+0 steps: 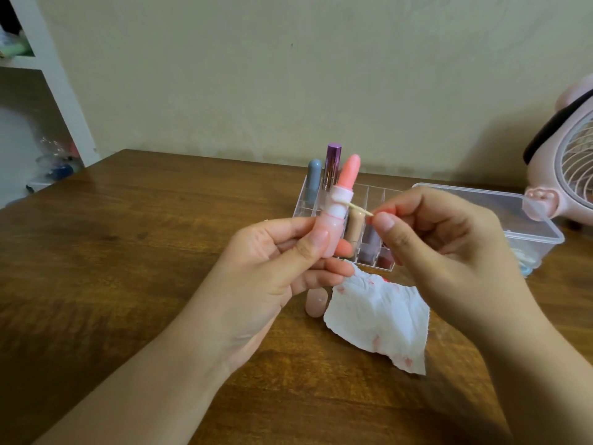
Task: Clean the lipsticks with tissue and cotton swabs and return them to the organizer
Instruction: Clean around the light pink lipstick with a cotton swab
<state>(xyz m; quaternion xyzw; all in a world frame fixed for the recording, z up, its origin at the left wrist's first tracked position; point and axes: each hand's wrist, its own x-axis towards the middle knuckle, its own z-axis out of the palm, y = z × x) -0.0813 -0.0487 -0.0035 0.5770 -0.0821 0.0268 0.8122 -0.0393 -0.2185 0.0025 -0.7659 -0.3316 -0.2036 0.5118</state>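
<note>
Your left hand (282, 252) grips the pink lipstick (333, 213) while your right hand (426, 239) pinches a cotton swab (361, 209) at its collar (swabbing underway); capping comes next.

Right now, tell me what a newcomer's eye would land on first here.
The pink lipstick at centre, twisted up and uncapped, gripped by the left hand while the right hand pinches a swab against its collar. Below them a stained tissue lies on the table, with the clear organizer behind.
</note>
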